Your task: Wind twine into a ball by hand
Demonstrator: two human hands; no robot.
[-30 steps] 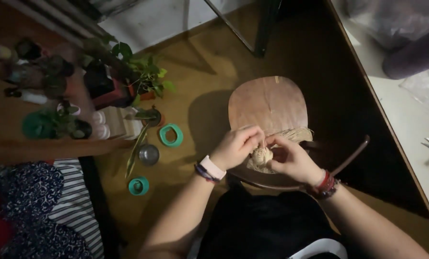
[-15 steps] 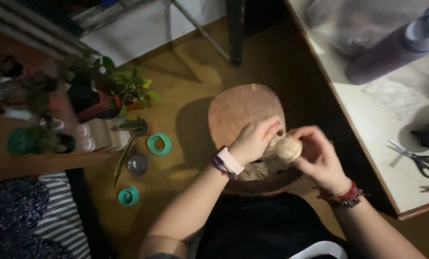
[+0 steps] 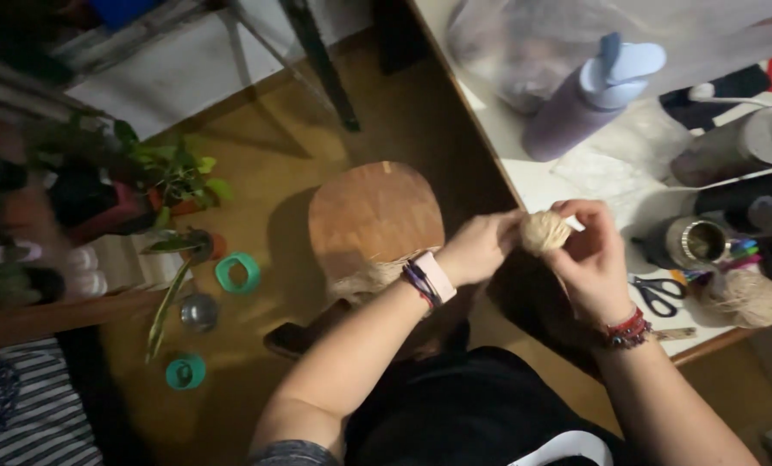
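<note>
Head camera view: compared with a second ago, the ball of twine [image 3: 545, 231] has come up off the round wooden stool [image 3: 375, 217] and across to the edge of the white counter [image 3: 532, 177]; earlier the hands worked low over the stool seat, and half a second ago they were already drifting to the right. The view has swung with them, so the counter now fills the right side, showing the purple bottle [image 3: 591, 95], the scissors [image 3: 658, 293] and a second, looser ball of twine [image 3: 746, 298] that were out of sight or barely in view before. My guess is the winding now goes on beside the counter and not over the stool, though a loose heap of twine [image 3: 364, 278] is left lying on the front of the seat.

The left hand [image 3: 481, 246] comes in from the left with the wrist level, a watch and bands on it, its fingertips pinched against the left side of the ball. The right hand [image 3: 591, 255] is cupped round the ball from the right, fingers curled over the top, palm turned towards the person, a red bracelet at the wrist. Both hands are closed on the ball, which sits between them, just off the counter edge.
</note>
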